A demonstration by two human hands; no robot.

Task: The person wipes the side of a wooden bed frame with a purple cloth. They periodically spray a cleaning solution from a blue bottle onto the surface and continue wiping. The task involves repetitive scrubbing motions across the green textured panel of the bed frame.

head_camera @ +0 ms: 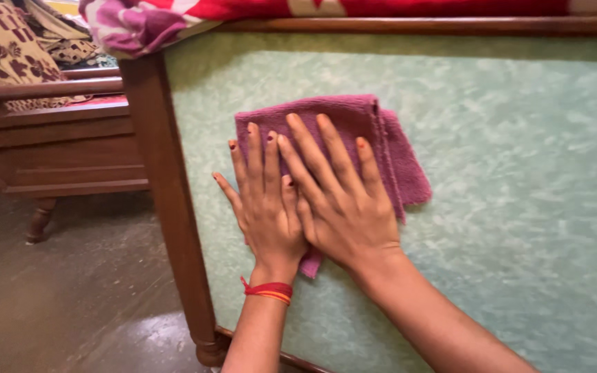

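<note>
A folded purple-pink cloth [354, 117] lies flat against a pale green mottled panel [519, 207] framed in dark wood. Both my hands press on the cloth with fingers spread. My left hand [267, 204] covers the cloth's left part, a red and orange thread band at its wrist. My right hand [343, 197] lies beside it, its thumb edge overlapping the left hand's fingers. The cloth's lower portion is hidden under my palms; a corner shows below them.
The panel's wooden post [167, 200] runs down its left edge, with a rail [416, 26] along the top. A red and pink patterned fabric [174, 17] drapes over the top corner. A wooden seat with patterned cushions [8, 48] stands at left on a grey floor [70, 297].
</note>
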